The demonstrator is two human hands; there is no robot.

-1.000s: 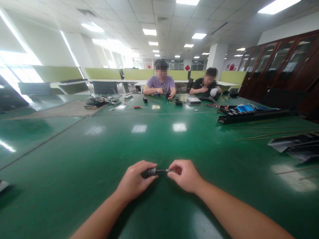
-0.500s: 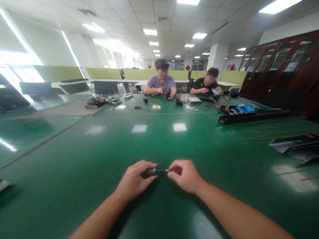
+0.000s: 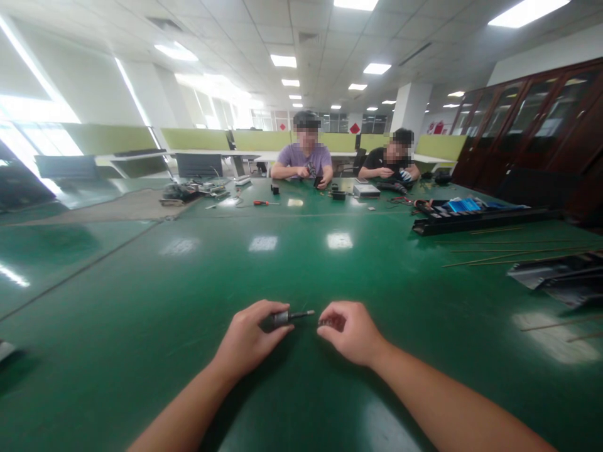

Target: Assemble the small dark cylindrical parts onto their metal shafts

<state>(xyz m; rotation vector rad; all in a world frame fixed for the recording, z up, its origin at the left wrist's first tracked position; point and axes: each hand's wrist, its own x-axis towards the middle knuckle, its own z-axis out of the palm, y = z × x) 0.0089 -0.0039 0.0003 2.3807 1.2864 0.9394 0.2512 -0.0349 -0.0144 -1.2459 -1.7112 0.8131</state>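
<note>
My left hand [image 3: 249,333] is closed around a short grey cylinder [image 3: 281,318], held between thumb and fingers. From the cylinder a thin dark shaft with a lighter tip [image 3: 301,314] points right, tilted slightly up. Across a small gap, my right hand [image 3: 354,333] is curled in a pinch on a small ridged metal piece [image 3: 325,322]. Most of that piece is hidden by the fingers, and its kind cannot be made out. The shaft tip and the ridged piece are apart. Both hands are low over the green table [image 3: 292,276].
Thin brass-coloured rods [image 3: 499,256] and dark metal channels [image 3: 556,276] lie at the right. Farther back are a long black tray [image 3: 471,223], a red screwdriver [image 3: 264,203] and a pile of parts [image 3: 188,190]. Two people [image 3: 306,154] sit across the table, handling small parts.
The shaft's tip has come out of the ridged piece in my right hand. My left hand has shifted a little left with the cylinder; my right hand has hardly moved.
</note>
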